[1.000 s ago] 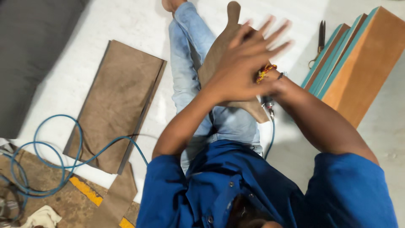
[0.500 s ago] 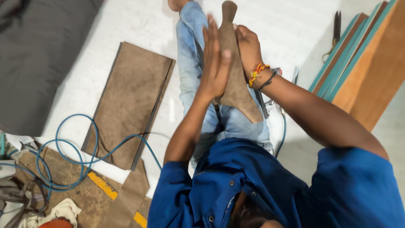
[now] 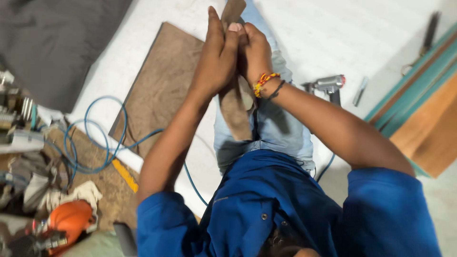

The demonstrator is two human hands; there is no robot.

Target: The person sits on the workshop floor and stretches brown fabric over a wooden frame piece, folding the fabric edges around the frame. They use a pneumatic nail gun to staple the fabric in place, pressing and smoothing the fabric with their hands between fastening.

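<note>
I sit on a white floor in a blue shirt and light jeans. Between my palms stands a narrow brown padded piece (image 3: 236,109), held upright over my lap. My left hand (image 3: 215,57) presses flat against its left face, fingers pointing away from me. My right hand (image 3: 254,52), with a red and yellow thread band at the wrist, wraps the piece's right side near the top. The piece's upper end pokes out above both hands at the top edge of the view.
A brown fabric-covered panel (image 3: 164,85) lies flat to my left. A blue hose (image 3: 95,143) loops across it. A grey air stapler (image 3: 328,85) rests by my right thigh. Teal-edged wooden boards (image 3: 423,109) lie at right. Tools, rags and an orange object (image 3: 69,219) sit at bottom left.
My hands have closed in on the brown piece. A second ago the left hand was spread open over it; now both palms clamp it upright, farther from my body.
</note>
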